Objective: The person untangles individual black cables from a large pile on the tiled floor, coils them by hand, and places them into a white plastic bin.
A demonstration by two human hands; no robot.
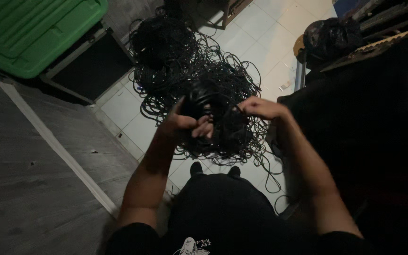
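Left hand (181, 123): grip clamped on the coiled black cable (204, 101).
Right hand (263, 107): fingers closed on the same coil, beside the left grip.
Below the grips: loose cable heap (185, 61) on tiled floor (260, 38).

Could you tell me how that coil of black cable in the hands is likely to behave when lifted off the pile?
The coil of black cable probably stays floppy: its loops sag between the left hand and right hand. It may snag, since strands run into the tangled pile on the tiled floor. Rolling seems unlikely.
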